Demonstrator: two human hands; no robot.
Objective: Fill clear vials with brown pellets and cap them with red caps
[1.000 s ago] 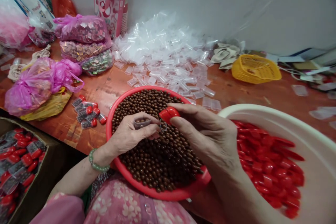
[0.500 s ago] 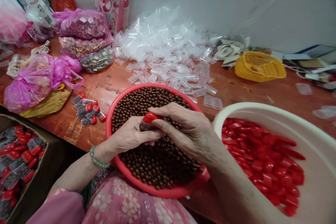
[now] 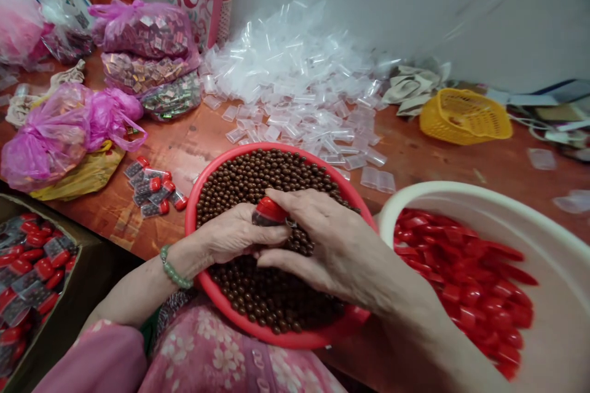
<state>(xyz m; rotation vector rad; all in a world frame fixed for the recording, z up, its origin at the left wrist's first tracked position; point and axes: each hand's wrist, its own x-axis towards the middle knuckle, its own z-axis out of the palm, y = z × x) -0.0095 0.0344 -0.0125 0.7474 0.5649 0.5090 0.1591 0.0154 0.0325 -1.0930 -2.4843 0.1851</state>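
Observation:
My left hand [image 3: 237,232] is closed around a small clear plastic container with a red cap [image 3: 270,209], dark balls showing through its side. My right hand [image 3: 318,236] is beside it, thumb and forefinger parted, the forefinger close to the cap; whether it touches cannot be told. Both hands are over a red basin [image 3: 196,187] of loose brown balls [image 3: 258,172]. At the right stands a white basin [image 3: 465,190] holding many red caps [image 3: 470,282].
Capped containers [image 3: 154,187] lie left of the red basin, and more fill a cardboard box [image 3: 87,264]. Behind are a heap of clear plastic sleeves [image 3: 295,86], pink bags [image 3: 142,31] of small pieces and a yellow basket [image 3: 465,129].
My right thumb has come off the red cap, and the right hand's pinch on it has opened. My left hand still holds the container. The view has shifted slightly.

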